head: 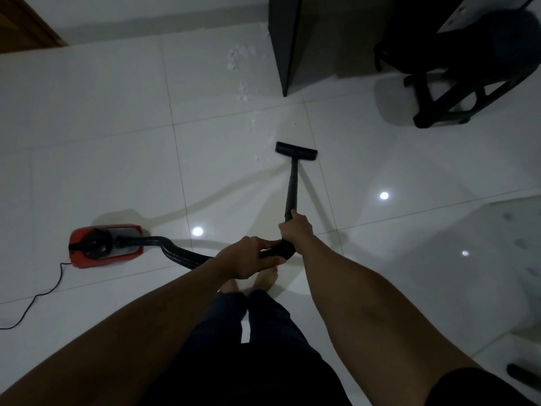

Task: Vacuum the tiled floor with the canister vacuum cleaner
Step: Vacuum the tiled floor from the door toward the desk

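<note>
The right hand (295, 230) grips the wand (292, 186), the left hand (248, 257) the hose (181, 254); the wand points far; white scraps (243, 92) lie far-left of its floor head (295, 151).

Canister (105, 244) left of feet (248, 284); floor head (296, 151) ahead.

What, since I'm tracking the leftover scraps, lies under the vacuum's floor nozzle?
The floor nozzle rests on white tile; small scraps lie left of and beyond it. Whatever is beneath the head is covered.
</note>
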